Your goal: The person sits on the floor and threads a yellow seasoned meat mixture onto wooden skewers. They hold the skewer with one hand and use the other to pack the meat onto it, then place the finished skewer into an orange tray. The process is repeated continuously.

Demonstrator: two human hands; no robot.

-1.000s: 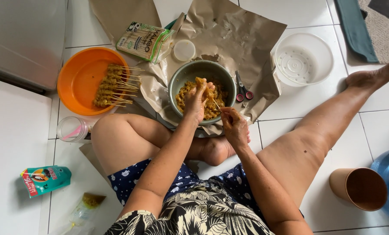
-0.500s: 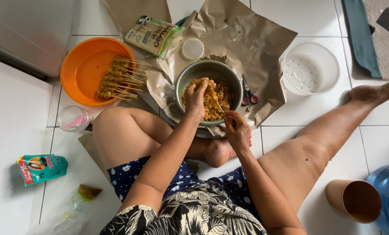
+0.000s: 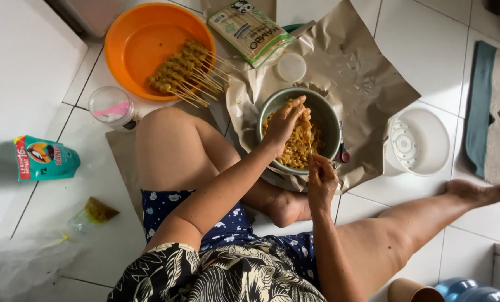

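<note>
I sit on a tiled floor with a grey metal bowl (image 3: 328,120) of yellow marinated meat pieces (image 3: 294,151) in front of me. My left hand (image 3: 283,123) is over the bowl, fingers pinching a piece of meat at the top of a thin wooden skewer (image 3: 309,142). My right hand (image 3: 321,182) grips the lower end of that skewer at the bowl's near rim. An orange plastic basin (image 3: 143,39) at the upper left holds several finished skewers (image 3: 185,72).
Brown paper (image 3: 361,84) lies under the bowl. A pack of skewers (image 3: 250,31), white lid (image 3: 292,67), white round container (image 3: 423,142), clear lidded cup (image 3: 113,106), green pouch (image 3: 43,159) and plastic bags (image 3: 37,246) surround me. A blue water jug (image 3: 473,291) sits lower right.
The view shifted slightly. My left hand stays over the bowl working meat onto the skewer; my right hand has kept hold of the skewer's lower end.
</note>
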